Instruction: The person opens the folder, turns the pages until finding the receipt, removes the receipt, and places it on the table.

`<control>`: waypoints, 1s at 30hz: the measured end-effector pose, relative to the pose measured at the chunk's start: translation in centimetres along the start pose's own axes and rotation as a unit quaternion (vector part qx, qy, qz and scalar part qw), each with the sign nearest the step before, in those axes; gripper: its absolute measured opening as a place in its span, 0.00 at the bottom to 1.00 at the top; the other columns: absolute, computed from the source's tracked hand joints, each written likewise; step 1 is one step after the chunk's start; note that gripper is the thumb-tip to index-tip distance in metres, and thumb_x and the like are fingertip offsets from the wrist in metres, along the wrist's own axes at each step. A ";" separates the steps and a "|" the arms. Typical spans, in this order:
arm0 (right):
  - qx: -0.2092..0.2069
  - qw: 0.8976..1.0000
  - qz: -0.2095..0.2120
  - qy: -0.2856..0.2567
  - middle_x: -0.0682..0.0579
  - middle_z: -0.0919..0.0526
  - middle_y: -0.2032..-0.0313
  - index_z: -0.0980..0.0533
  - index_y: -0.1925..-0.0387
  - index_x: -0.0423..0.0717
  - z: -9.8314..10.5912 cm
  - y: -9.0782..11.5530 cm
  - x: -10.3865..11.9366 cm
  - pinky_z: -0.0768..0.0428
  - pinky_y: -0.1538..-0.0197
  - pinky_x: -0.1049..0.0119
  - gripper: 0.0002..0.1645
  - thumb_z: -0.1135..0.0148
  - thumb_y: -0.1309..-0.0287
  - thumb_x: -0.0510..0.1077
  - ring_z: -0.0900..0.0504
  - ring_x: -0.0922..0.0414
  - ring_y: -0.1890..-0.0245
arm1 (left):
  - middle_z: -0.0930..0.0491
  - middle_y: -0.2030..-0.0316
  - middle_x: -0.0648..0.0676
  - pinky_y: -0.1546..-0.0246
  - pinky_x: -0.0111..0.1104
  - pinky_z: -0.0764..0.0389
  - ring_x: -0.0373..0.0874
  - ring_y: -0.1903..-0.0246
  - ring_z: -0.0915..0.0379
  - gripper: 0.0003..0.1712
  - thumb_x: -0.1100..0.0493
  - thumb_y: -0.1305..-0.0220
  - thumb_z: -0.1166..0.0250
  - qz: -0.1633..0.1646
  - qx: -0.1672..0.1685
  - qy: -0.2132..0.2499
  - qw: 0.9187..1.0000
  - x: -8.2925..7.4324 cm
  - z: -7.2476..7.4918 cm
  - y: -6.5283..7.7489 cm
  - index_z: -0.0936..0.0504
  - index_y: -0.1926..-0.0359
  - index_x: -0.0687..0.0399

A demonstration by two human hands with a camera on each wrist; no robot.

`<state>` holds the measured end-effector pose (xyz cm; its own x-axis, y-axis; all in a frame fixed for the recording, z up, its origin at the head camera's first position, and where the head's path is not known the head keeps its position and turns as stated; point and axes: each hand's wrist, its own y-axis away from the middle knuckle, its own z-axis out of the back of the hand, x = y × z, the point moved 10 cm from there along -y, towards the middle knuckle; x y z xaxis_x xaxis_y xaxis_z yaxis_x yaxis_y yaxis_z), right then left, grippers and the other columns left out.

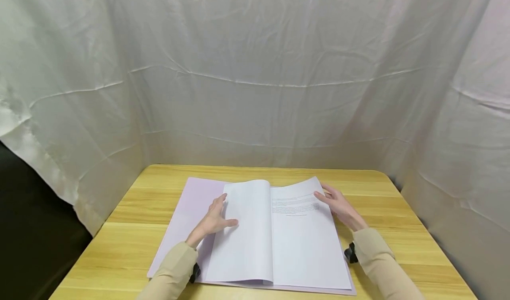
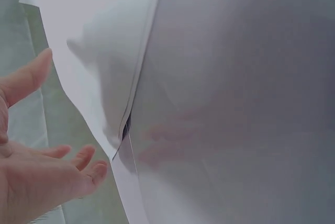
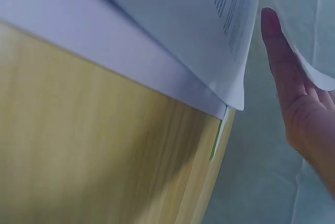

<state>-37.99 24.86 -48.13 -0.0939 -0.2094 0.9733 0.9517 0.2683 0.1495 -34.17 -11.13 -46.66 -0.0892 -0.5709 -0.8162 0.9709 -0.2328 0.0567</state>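
Note:
A pale lilac folder (image 1: pixel 199 193) lies spread on the wooden table, holding white sheets. On its left half, a blank turned page (image 1: pixel 247 242) curves up toward the middle; the right-hand page (image 1: pixel 307 251) carries a few lines of print near its top. My left hand (image 1: pixel 213 220) is over the turned page's outer edge, fingers extended and thumb spread, gripping nothing. At the upper right corner my right hand (image 1: pixel 338 204) holds a lifted sheet, thumb on top. In the right wrist view that sheet (image 3: pixel 316 77) bends between thumb and fingers.
The wooden table (image 1: pixel 398 229) has rounded far corners. Pale grey curtains (image 1: pixel 271 114) hang behind it and along both sides. A dark area (image 1: pixel 32 229) shows below the curtain at left. Black wrist devices (image 1: pixel 350 252) sit at both sleeve cuffs.

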 end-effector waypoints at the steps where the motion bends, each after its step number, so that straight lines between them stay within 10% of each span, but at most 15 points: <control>1: 0.003 1.000 -0.001 -0.002 0.28 0.33 0.31 0.55 0.20 0.44 -0.1 0.2 0.0 0.13 0.53 0.56 0.45 0.46 0.26 0.54 0.16 0.52 0.48 | 0.47 0.28 0.77 0.29 0.69 0.44 0.75 0.27 0.55 0.57 0.61 0.45 0.25 0.000 -0.001 -0.001 1.000 0.0 0.0 0.0 0.51 0.24 0.70; 18: 0.020 0.998 -0.012 -0.057 0.39 0.23 0.38 0.57 0.20 0.46 -1.3 2.7 0.7 0.13 0.53 0.57 0.44 0.53 0.24 0.59 0.15 0.56 0.52 | 0.51 0.25 0.75 0.28 0.65 0.43 0.74 0.26 0.53 0.60 0.58 0.44 0.24 -0.003 -0.008 0.040 0.999 0.0 -0.2 0.1 0.53 0.23 0.69; 30: 0.114 0.982 0.055 -0.138 0.56 0.18 0.44 0.66 0.20 0.41 -3.5 4.6 3.1 0.13 0.55 0.63 0.40 0.69 0.19 0.56 0.15 0.60 0.53 | 0.53 0.23 0.72 0.26 0.65 0.47 0.71 0.24 0.56 0.60 0.56 0.44 0.24 0.006 -0.010 0.063 0.998 -0.2 -0.4 0.1 0.53 0.22 0.64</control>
<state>-32.89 22.18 -45.01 -0.1006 0.0866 0.9911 0.8729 0.4857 0.0462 -33.98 -10.74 -46.69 -0.0492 -0.4691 -0.8818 0.9759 -0.2103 0.0574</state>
